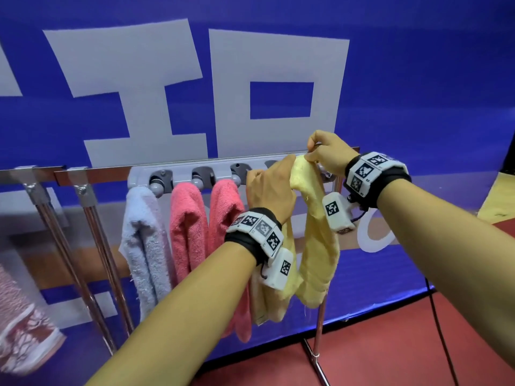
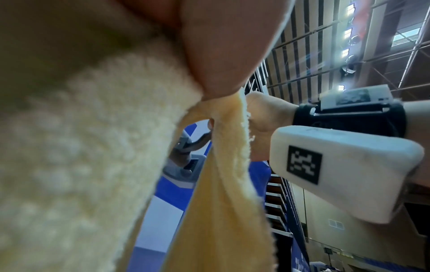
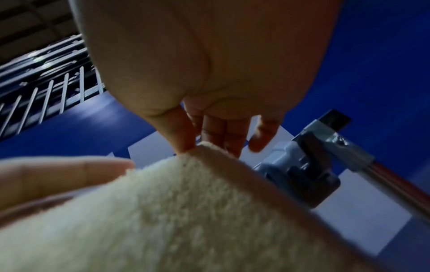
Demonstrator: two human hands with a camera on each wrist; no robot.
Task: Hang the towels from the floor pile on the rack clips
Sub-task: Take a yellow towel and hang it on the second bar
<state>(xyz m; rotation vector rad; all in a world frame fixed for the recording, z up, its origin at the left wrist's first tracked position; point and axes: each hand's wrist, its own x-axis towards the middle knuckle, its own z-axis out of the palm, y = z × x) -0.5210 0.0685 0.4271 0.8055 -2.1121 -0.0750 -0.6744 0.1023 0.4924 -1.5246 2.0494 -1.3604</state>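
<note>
Fluffy looped terry-cloth yellow towel [image 1: 317, 246], matt grey plastic clip rail [image 1: 217, 169], glossy chromed metal rack legs [image 1: 92, 246].

Both hands held a yellow towel [image 1: 317, 240] up at the clip rack [image 1: 217, 169]: the left hand [image 1: 271, 188] gripped its folds, and the right hand [image 1: 328, 154] pinched its top edge. Left of it on the rack hung two pink towels [image 1: 189, 232] and a white towel [image 1: 142, 240].
</note>
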